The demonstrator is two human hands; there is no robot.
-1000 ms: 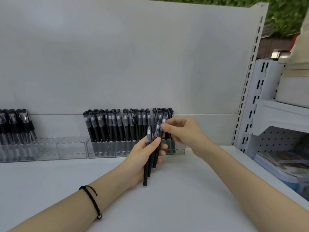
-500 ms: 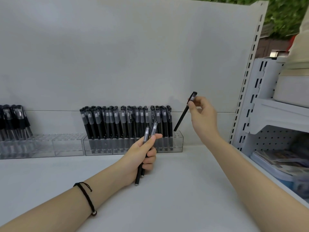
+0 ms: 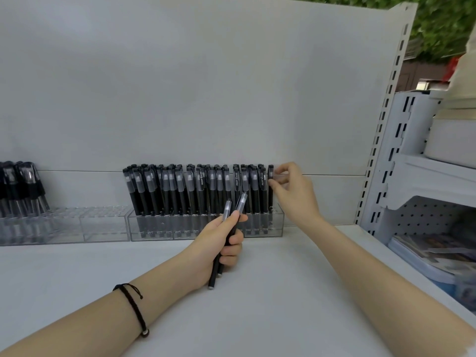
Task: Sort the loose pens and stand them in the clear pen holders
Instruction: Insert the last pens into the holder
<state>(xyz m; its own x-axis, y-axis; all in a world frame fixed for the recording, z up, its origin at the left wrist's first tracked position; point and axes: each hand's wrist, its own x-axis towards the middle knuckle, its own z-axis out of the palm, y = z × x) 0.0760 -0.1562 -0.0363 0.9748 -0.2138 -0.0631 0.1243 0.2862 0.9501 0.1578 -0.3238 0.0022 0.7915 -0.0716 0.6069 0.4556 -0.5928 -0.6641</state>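
My left hand (image 3: 219, 243) grips two black pens (image 3: 233, 215) with clear caps, tips down near the shelf surface. My right hand (image 3: 291, 191) pinches the cap of one black pen (image 3: 270, 197) that stands upright at the right end of the middle clear pen holder (image 3: 277, 228). That holder is packed with several upright black pens (image 3: 195, 191). To its left stands a second clear holder (image 3: 103, 225) with no pens in the part I see, and further left a third holder (image 3: 15, 228) carries several black pens (image 3: 23, 186).
The white shelf surface (image 3: 270, 305) spreads in front of the holders, with a white back panel (image 3: 206, 86) behind them. A slotted upright (image 3: 386, 112) closes the right side. Beyond it stands a white rack (image 3: 425, 181) with stacked packets (image 3: 435, 256) low down.
My right hand drew one pen out of the bunch in my left hand, lifted it up to the right, then lowered it upright into the right end of the middle holder.
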